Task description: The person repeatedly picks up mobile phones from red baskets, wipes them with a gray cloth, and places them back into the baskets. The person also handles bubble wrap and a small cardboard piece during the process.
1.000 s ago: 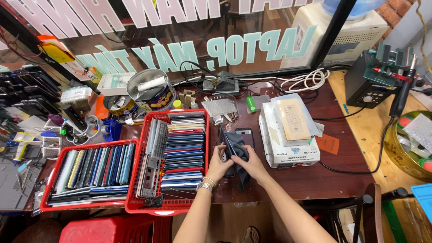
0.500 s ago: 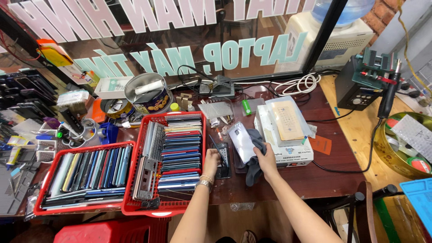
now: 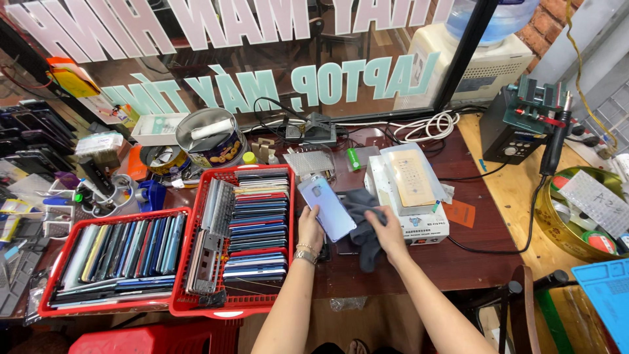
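Observation:
My left hand holds a pale lilac phone back panel tilted up over the dark wooden table. My right hand presses a dark grey cloth against the panel's right edge. Both hands are just right of a red basket packed with stacked phones. A bracelet sits on my left wrist.
A second red basket of phones lies at the left. A white heating machine stands behind my right hand. A round tin, cables, a black soldering station and a cluttered wooden bench surround the area. A glass window runs along the back.
The panel has been lifted from low near the table edge and turned face up, and the cloth has moved from wrapping it to its right side. The camera has shifted slightly.

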